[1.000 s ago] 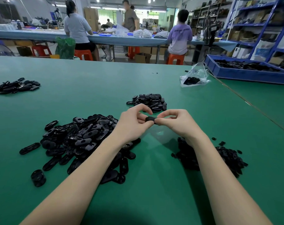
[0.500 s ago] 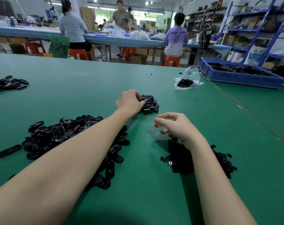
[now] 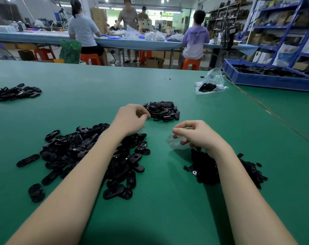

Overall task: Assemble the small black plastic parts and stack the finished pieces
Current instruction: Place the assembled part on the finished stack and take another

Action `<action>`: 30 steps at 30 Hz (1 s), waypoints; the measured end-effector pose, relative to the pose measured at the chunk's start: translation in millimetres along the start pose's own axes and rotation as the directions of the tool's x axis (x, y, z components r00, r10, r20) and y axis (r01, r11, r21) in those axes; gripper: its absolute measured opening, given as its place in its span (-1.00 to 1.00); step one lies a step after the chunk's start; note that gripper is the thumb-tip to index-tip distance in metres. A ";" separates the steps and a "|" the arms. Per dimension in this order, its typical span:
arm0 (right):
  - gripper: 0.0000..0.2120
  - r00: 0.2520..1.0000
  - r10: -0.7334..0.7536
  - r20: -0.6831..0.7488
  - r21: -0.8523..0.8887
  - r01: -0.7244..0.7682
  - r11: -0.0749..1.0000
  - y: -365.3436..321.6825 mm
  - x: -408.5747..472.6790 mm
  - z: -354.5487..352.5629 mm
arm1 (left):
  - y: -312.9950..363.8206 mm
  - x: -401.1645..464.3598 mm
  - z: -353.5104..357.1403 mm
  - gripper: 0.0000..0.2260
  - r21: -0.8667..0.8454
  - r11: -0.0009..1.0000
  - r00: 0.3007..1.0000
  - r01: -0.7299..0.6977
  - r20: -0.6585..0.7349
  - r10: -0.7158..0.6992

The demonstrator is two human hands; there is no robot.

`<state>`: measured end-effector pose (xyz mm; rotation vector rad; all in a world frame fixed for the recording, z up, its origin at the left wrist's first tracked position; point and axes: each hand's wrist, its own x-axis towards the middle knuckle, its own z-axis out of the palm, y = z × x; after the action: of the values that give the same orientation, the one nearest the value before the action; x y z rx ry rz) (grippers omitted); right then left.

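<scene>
A big heap of oval black plastic parts (image 3: pixel 90 152) lies on the green table (image 3: pixel 167 209) under my left forearm. Small round black parts (image 3: pixel 206 168) are piled under my right wrist. Ahead sits the pile of finished pieces (image 3: pixel 163 111). My left hand (image 3: pixel 130 119) hovers just left of that pile, fingers loosely curled, holding nothing that I can see. My right hand (image 3: pixel 196 134) floats above the table near the round parts, fingers loosely curled and empty.
Another heap of black parts (image 3: pixel 16 92) lies at the far left. A clear plastic bag with black parts (image 3: pixel 209 84) and a blue tray of parts (image 3: pixel 266 80) stand at the back right. People sit at a long table behind.
One second ago both hands pinched a black piece together. My left hand then reached to the finished pile, left the piece there and has drawn back a little; my right hand stayed low.
</scene>
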<state>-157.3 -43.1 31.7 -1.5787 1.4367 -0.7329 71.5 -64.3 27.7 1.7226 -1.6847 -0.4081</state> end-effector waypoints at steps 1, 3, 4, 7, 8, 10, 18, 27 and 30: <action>-0.91 1.000 -0.003 0.008 -0.022 0.003 1.000 -0.7 -0.2 1.8 | -2.9 -7.0 -4.0 -0.82 0.021 1.000 1.000 -0.004 0.007 0.004; -0.92 1.000 -0.009 0.021 -0.068 0.011 0.998 -1.8 -0.5 5.8 | -6.5 -16.7 -7.4 -0.81 0.093 0.996 0.998 -0.014 0.057 0.009; -0.92 1.000 -0.012 0.026 -0.084 0.014 0.996 -2.1 -0.7 8.0 | -7.2 -20.3 -7.6 -0.82 0.136 0.991 0.996 -0.018 0.093 0.005; -0.92 0.998 -0.028 0.050 -0.123 0.034 0.992 -3.1 -1.5 12.5 | -5.7 -27.9 -6.5 -0.82 0.250 0.967 0.984 -0.040 0.178 -0.005; -0.92 0.998 -0.034 0.062 -0.135 0.042 0.990 -3.2 -1.8 13.6 | -5.1 -29.8 -5.2 -0.80 0.294 0.954 0.982 -0.055 0.191 -0.003; -0.92 0.996 -0.042 0.080 -0.152 0.054 0.987 -2.8 -2.2 15.1 | -4.9 -34.3 -2.6 -0.81 0.372 0.925 0.985 -0.078 0.171 0.015; -0.92 0.998 -0.044 0.034 -0.192 0.050 0.980 -1.8 -2.0 6.9 | 0.9 -38.8 0.5 -0.84 0.313 0.943 0.993 -0.115 0.019 0.115; -0.84 0.990 0.035 -0.139 -0.457 -0.096 0.884 2.0 -0.3 -30.5 | 28.8 -49.4 21.3 -0.85 -0.307 0.952 0.996 -0.001 0.089 0.030; -0.86 0.974 0.075 -0.216 -0.537 -0.183 0.824 3.8 -1.5 -32.5 | 30.9 -53.1 27.7 -0.85 -0.498 0.847 0.972 0.185 0.221 -0.083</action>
<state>-187.4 -48.2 43.5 -1.8492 2.0068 -0.3999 24.3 -17.6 15.6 1.4277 -1.4069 -1.0246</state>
